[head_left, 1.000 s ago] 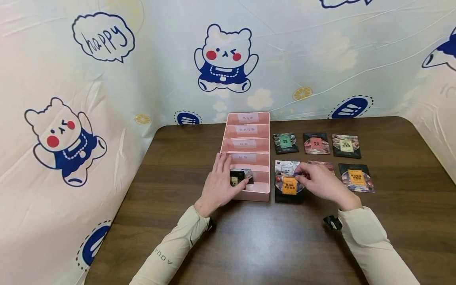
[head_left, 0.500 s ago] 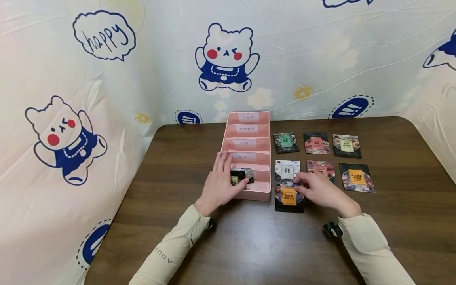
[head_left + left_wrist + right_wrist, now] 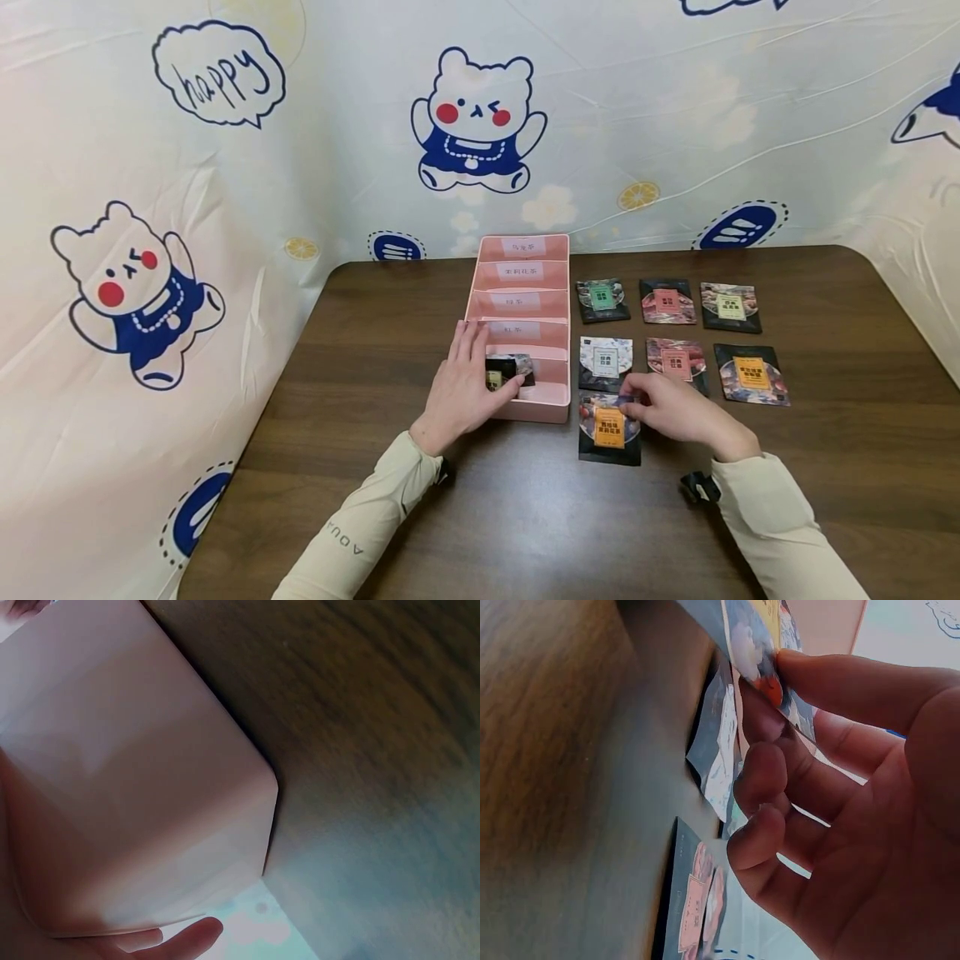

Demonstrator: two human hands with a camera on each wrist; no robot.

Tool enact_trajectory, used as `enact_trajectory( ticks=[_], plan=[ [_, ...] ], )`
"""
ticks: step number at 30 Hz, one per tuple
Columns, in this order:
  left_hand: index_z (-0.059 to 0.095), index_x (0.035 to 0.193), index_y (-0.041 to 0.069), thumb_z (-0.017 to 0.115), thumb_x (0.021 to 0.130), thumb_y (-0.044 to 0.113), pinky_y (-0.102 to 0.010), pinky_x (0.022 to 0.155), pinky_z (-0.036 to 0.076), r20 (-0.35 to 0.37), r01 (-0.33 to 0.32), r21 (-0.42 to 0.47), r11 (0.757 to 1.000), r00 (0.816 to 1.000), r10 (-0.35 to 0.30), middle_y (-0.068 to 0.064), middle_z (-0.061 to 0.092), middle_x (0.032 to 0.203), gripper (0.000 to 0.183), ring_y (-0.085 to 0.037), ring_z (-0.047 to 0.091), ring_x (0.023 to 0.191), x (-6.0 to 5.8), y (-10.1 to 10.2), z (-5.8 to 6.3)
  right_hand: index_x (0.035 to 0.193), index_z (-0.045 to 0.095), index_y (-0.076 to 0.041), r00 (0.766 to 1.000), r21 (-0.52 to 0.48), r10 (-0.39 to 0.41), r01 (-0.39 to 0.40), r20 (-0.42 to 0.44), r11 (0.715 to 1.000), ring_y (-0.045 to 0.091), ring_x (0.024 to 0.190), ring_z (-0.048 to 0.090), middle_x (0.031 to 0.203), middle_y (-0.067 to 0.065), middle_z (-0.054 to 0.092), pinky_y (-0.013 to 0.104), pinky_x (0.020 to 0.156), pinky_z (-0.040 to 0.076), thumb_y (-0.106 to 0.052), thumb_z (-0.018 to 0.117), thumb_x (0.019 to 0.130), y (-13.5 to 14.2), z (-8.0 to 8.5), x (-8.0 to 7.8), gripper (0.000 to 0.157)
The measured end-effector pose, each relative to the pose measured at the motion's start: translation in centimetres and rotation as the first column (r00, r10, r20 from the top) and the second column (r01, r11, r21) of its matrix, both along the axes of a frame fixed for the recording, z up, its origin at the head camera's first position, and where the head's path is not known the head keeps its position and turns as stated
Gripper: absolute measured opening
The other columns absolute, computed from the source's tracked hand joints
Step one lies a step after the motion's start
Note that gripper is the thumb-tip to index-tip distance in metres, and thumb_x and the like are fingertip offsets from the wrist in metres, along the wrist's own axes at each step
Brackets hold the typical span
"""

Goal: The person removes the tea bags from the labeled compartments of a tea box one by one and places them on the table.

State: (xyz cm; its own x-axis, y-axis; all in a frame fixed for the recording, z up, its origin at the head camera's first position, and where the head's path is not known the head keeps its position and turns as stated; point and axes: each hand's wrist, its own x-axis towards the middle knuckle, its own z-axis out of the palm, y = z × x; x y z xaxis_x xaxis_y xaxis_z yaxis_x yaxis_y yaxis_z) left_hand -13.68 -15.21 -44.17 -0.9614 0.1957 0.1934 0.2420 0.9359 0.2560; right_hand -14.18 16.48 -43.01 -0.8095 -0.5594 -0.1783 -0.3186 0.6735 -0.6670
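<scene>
A pink divided box (image 3: pixel 558 367) with paper labels stands left of the sachets. My left hand (image 3: pixel 459 390) rests along its left rim with the fingers extended, the thumb reaching over the front compartment. Black and grey sachets (image 3: pixel 513 367) lie there, partly covered by that thumb. Up close in the left wrist view is the box's outer wall (image 3: pixel 142 765). My right hand (image 3: pixel 678 412) pinches the upper right corner of a black tea sachet (image 3: pixel 609 429) with an orange label. In the right wrist view, thumb and forefinger hold this sachet (image 3: pixel 754 645).
Behind the held sachet lie a white-label sachet (image 3: pixel 605 362), a red-label one (image 3: pixel 678 357) and an orange-label one (image 3: pixel 752 373). Farther back are green (image 3: pixel 602 298), pink (image 3: pixel 666 301) and pale-green (image 3: pixel 730 307) label sachets. A patterned cloth (image 3: pixel 630 100) hangs behind the table (image 3: pixel 525 508).
My right hand has moved the orange-label sachet toward me, uncovering the white-label and red-label sachets behind. The left hand has stayed on the box.
</scene>
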Motion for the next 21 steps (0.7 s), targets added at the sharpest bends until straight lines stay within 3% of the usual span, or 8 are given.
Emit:
enact_trajectory(
  ticks=[8, 15, 21],
  plan=[
    [0.031, 0.148, 0.006, 0.051, 0.083, 0.070, -0.053, 0.099, 0.046, -0.004, 0.001, 0.000, 1.000, 1.000, -0.001, -0.017, 0.028, 0.156, 0.094, -0.034, 0.019, 0.148, 0.0, 0.0, -0.1, 0.098, 0.065, -0.009, 0.999, 0.021, -0.032, 0.032, 0.014, 0.999, 0.013, 0.067, 0.051, 0.079, 0.000, 0.061, 0.029, 0.062, 0.042, -0.015, 0.062, 0.092, 0.1, -0.2, -0.1, 0.009],
    [0.030, 0.149, 0.006, 0.051, 0.083, 0.070, -0.053, 0.098, 0.047, -0.001, -0.008, 0.003, 1.000, 1.000, 0.008, -0.016, 0.026, 0.157, 0.094, -0.032, 0.016, 0.149, 0.0, 0.1, -0.1, 0.099, 0.067, -0.009, 0.988, 0.049, -0.071, 0.078, -0.135, 0.996, 0.018, 0.083, 0.055, 0.094, 0.004, 0.065, 0.041, 0.077, 0.049, -0.015, 0.066, 0.090, 0.1, 0.1, -0.4, 0.012],
    [0.032, 0.148, 0.006, 0.051, 0.082, 0.070, -0.052, 0.097, 0.048, -0.020, -0.007, -0.002, 1.000, 1.000, 0.007, -0.018, 0.029, 0.156, 0.094, -0.033, 0.018, 0.149, 0.0, 0.0, -0.2, 0.098, 0.068, -0.010, 0.975, 0.003, -0.078, 0.081, -0.209, 0.997, 0.020, 0.084, 0.058, 0.092, 0.003, 0.066, 0.040, 0.077, 0.049, -0.014, 0.065, 0.090, -0.8, 0.7, -0.6, 0.009]
  ],
)
